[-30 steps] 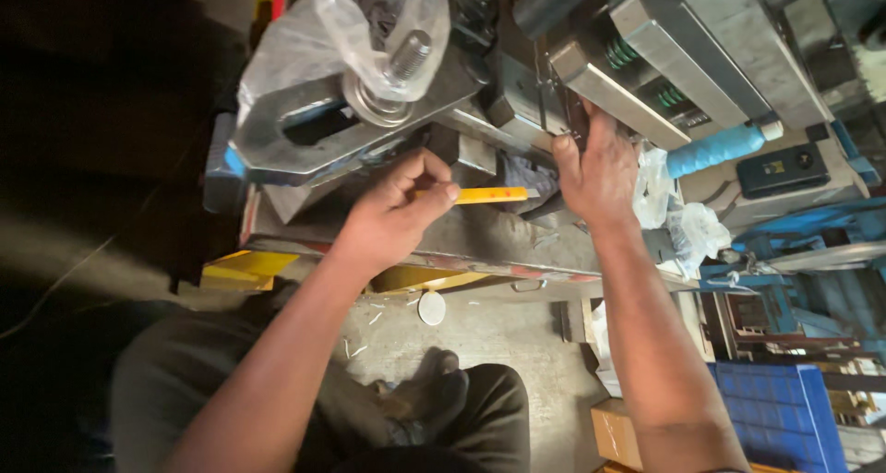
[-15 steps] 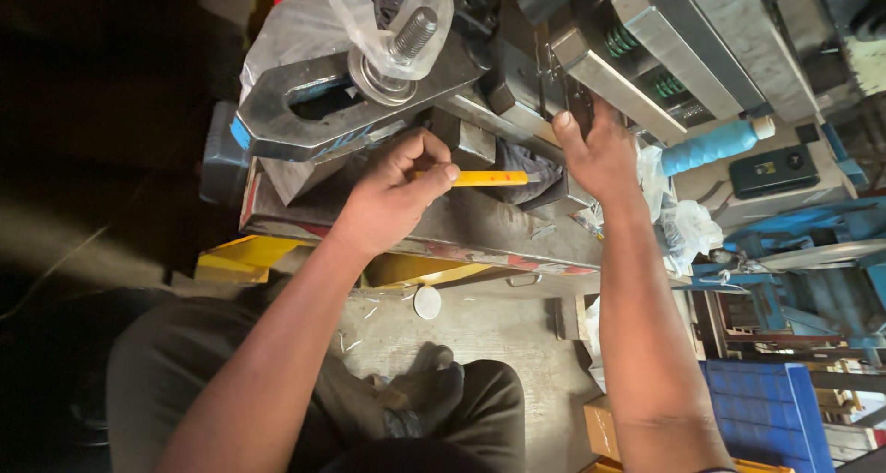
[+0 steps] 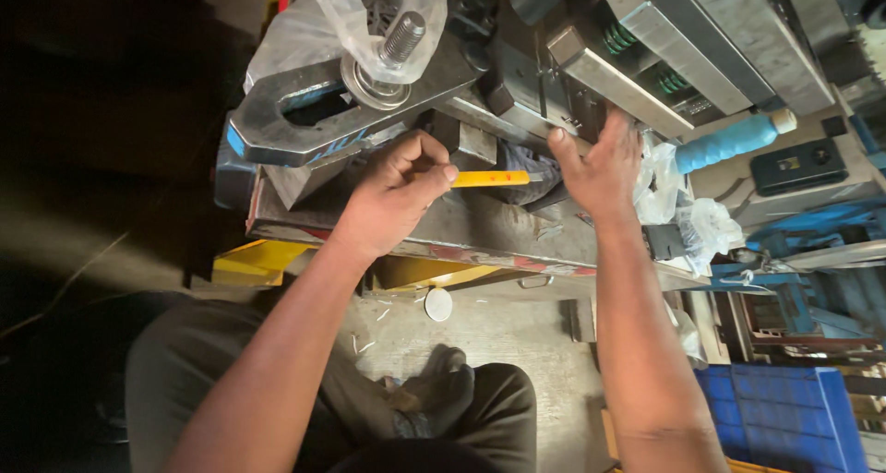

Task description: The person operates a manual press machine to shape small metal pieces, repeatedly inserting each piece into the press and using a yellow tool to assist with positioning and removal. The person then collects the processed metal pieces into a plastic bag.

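Two bare hands are at work on a steel press bed (image 3: 480,224). Between them lies a slim yellow tool (image 3: 489,179), held level just above the dark plate, its far tip pointing into a grey, worn recess near the right hand.

Left hand (image 3: 392,196): fingers curled tightly, thumb and forefinger pinching the near end of the yellow tool; closed grip, nothing else held. Right hand (image 3: 600,168): fingers spread wide, palm down, fingertips pressed against the lower edge of a long grey steel block (image 3: 618,81); it grasps nothing.

Containers: a clear plastic bag (image 3: 355,21) sits at the top, draped over a threaded bolt (image 3: 401,37) with a washer, which stands on a heavy slotted clamp bar (image 3: 305,118); further contents of the bag cannot be made out. A blue plastic crate (image 3: 784,418) stands at lower right on the floor; its contents cannot be made out.

Further out: a blue cylindrical handle (image 3: 734,141) with a white end lies right of the right hand, beside crumpled clear plastic (image 3: 701,224) and a small black device (image 3: 798,164). A yellow frame part (image 3: 249,261) shows under the bed. A white disc (image 3: 438,304) lies on the concrete floor beneath, above the person's shoe (image 3: 438,390).
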The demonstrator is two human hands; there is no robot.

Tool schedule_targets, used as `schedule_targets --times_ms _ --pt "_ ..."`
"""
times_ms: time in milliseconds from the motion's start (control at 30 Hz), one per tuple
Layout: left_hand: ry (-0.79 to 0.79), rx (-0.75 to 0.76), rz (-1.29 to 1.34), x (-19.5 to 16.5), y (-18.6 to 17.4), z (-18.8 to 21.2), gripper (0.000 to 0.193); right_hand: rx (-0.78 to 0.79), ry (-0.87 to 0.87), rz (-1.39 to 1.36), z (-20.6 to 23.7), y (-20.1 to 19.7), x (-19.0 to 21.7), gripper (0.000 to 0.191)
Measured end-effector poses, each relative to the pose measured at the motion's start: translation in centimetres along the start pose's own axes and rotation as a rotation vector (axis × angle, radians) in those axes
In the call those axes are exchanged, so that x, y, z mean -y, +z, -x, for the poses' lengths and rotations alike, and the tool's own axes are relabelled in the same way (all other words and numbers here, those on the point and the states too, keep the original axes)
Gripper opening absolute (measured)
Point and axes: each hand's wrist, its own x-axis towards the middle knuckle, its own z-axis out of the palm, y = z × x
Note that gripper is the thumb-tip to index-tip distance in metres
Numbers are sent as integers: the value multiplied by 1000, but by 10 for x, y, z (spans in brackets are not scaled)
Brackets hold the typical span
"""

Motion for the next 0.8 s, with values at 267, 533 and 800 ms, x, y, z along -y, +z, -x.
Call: schedule_targets --times_ms 267,533,800 --pt "-100 -31 119 -7 0 -1 11 18 61 53 -1 -2 8 86" --pt "-97 -90 206 -26 3 -1 12 -102 -74 -67 7 -23 29 80" --pt "-24 -65 280 -42 15 -2 11 -168 146 -401 160 -16 75 36"
